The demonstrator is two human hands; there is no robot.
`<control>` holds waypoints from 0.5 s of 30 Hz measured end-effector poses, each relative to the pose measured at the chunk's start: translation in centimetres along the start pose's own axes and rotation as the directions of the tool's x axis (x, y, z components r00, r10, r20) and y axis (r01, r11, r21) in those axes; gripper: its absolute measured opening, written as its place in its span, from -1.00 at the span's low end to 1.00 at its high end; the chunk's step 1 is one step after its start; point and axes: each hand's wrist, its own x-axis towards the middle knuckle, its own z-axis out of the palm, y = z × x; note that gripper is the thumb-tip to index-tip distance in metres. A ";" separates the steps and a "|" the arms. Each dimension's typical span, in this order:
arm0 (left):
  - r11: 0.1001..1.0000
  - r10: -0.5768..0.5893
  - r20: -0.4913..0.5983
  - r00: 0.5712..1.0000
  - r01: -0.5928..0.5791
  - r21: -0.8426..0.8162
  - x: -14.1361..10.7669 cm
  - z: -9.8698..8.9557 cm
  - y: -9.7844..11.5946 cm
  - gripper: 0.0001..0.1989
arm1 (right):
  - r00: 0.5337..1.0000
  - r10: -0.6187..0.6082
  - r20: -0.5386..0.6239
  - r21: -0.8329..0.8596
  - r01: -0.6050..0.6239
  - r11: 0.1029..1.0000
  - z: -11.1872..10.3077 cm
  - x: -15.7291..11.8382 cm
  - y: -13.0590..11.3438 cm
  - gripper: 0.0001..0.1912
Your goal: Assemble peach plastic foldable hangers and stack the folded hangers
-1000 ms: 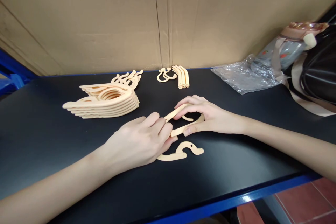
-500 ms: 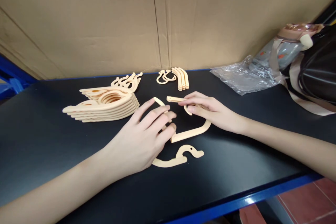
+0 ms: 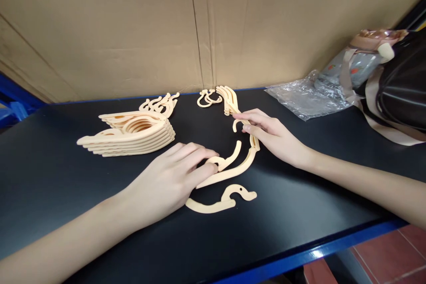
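Observation:
My left hand [image 3: 181, 177] pinches a small curved cream piece [image 3: 231, 156] whose free end points up and to the right. Just below it lies a longer curved cream arm [image 3: 233, 172], which meets a hinged part at its right end. My right hand [image 3: 266, 131] is closed on a cream hanger part [image 3: 254, 141] with a small hook [image 3: 235, 125] sticking out to the left of the fingertips. Nearer the front, a loose S-shaped cream piece [image 3: 213, 206] rests flat on the black table [image 3: 282, 226], its left end beside my left hand.
A stack of cream hangers [image 3: 133, 140] stands at the left, with loose hooks [image 3: 163, 103] behind it. Further hooks [image 3: 208, 99] and curved arms [image 3: 228, 97] lie by the cardboard. Clear plastic [image 3: 306, 95], a bottle [image 3: 359, 62] and a dark bag [image 3: 402, 84] are at the right.
My left hand has moved down and turned the small curved piece. The part in my right hand has swung, its free end now pointing up toward the curved arms at the back.

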 end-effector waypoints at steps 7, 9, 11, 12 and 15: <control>0.944 -0.072 0.053 0.996 0.085 -0.318 0.1 -0.8 0.1 -0.70 | 0.997 -0.063 -0.043 0.028 0.064 0.998 -0.2 0.0 0.4 -0.65; 0.946 -0.106 0.053 0.993 0.117 -0.303 0.1 -0.8 0.3 -0.74 | 0.995 -0.091 -0.048 0.023 0.092 0.995 -0.3 0.0 0.5 -0.64; 0.951 -0.128 0.044 0.991 0.135 -0.278 0.2 -0.8 0.5 -0.79 | 0.993 -0.107 -0.053 0.010 0.108 0.994 -0.3 0.0 0.5 -0.63; 0.952 -0.131 0.042 0.990 0.138 -0.272 0.2 -0.8 0.6 -0.80 | 0.992 -0.114 -0.056 0.005 0.114 0.993 -0.4 0.0 0.5 -0.62; 0.950 -0.121 0.055 0.991 0.132 -0.284 0.3 -0.8 0.7 -0.80 | 0.989 -0.137 -0.062 -0.003 0.137 0.991 -0.4 0.1 0.6 -0.58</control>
